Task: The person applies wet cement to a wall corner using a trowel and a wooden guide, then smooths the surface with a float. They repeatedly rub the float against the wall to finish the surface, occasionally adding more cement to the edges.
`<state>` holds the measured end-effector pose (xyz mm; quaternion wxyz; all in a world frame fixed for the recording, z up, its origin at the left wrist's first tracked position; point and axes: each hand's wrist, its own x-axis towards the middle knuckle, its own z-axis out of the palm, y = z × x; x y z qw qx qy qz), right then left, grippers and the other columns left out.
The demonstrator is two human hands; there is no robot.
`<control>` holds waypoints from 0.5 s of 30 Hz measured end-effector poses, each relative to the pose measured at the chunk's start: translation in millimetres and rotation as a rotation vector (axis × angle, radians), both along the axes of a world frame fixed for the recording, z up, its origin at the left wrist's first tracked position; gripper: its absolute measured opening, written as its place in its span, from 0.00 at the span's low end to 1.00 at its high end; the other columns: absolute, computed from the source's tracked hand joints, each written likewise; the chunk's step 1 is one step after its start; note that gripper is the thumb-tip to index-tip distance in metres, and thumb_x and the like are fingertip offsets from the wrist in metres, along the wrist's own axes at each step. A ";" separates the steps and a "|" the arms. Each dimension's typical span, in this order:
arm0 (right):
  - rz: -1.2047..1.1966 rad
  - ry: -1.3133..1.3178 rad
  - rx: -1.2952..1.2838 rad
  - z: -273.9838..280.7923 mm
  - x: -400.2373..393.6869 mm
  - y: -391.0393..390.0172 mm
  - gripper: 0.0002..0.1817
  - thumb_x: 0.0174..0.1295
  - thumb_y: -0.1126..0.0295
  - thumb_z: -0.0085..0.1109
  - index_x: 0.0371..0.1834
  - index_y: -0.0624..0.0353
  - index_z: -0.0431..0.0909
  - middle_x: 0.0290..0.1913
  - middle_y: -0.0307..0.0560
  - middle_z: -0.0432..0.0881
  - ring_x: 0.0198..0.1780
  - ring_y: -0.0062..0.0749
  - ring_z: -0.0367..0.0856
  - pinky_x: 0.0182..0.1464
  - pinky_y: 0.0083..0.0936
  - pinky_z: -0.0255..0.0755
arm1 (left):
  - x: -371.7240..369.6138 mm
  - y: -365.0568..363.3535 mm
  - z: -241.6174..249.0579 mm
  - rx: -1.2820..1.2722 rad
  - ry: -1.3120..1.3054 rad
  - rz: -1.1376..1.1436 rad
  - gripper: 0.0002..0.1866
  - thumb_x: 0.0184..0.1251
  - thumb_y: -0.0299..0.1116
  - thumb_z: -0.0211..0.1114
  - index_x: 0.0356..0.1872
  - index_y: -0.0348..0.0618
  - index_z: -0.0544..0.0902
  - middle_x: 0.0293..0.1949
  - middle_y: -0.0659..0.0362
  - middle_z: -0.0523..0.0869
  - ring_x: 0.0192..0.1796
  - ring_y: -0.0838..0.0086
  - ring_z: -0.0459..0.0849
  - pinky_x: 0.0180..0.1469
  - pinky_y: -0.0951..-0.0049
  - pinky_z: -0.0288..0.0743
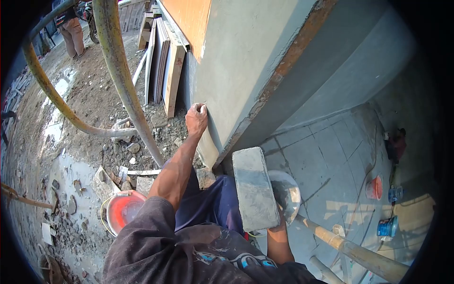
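Note:
My left hand (196,118) is closed at the edge of the grey plastered wall (231,52), its fingers pressed together; whatever they grip is too small to make out. On the right, my right hand (279,222) is mostly hidden beneath a flat rectangular board (256,187) coated with grey mortar, which it holds up from below. The board partly covers a round pale bucket (287,191) behind it. A rough brownish edge (283,66) runs along the wall's corner.
Yellowed poles (118,66) curve at the left, and a bamboo pole (354,251) crosses the lower right. A red bucket (124,211) stands left of my arm. Panels (163,66) lean by the wall. A person (72,35) stands far left; small buckets (388,227) sit right.

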<state>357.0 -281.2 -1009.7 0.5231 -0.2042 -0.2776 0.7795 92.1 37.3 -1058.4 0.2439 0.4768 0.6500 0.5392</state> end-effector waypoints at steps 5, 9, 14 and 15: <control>-0.009 -0.042 -0.022 -0.4 -0.1 -0.3 0.26 0.75 0.61 0.51 0.70 0.68 0.68 0.65 0.51 0.79 0.62 0.32 0.79 0.64 0.27 0.72 | -12.4 -7.7 -1.1 -0.005 0.055 -0.021 0.15 0.68 0.41 0.63 0.43 0.39 0.87 0.36 0.49 0.90 0.40 0.61 0.89 0.48 0.63 0.80; 0.027 -0.051 -0.090 5.3 -4.7 8.5 0.26 0.74 0.61 0.52 0.68 0.68 0.71 0.63 0.50 0.80 0.60 0.31 0.81 0.61 0.26 0.74 | -51.3 -61.3 10.7 -0.027 -0.234 -0.151 0.17 0.69 0.43 0.64 0.41 0.37 0.86 0.30 0.56 0.87 0.34 0.74 0.84 0.40 0.72 0.77; 0.121 -0.103 -0.357 22.9 -23.4 20.2 0.25 0.73 0.60 0.54 0.65 0.69 0.73 0.61 0.49 0.82 0.58 0.29 0.83 0.58 0.25 0.77 | -151.6 -173.1 -41.2 -0.098 -0.043 0.286 0.23 0.63 0.38 0.71 0.55 0.36 0.77 0.45 0.52 0.81 0.46 0.71 0.80 0.46 0.70 0.75; 0.159 -0.107 -0.381 21.2 -27.8 23.6 0.25 0.73 0.60 0.54 0.65 0.69 0.74 0.61 0.49 0.82 0.57 0.29 0.83 0.57 0.25 0.78 | -155.7 -201.7 -31.8 -0.161 -0.105 0.295 0.28 0.61 0.40 0.72 0.58 0.36 0.73 0.51 0.50 0.78 0.51 0.68 0.78 0.51 0.66 0.75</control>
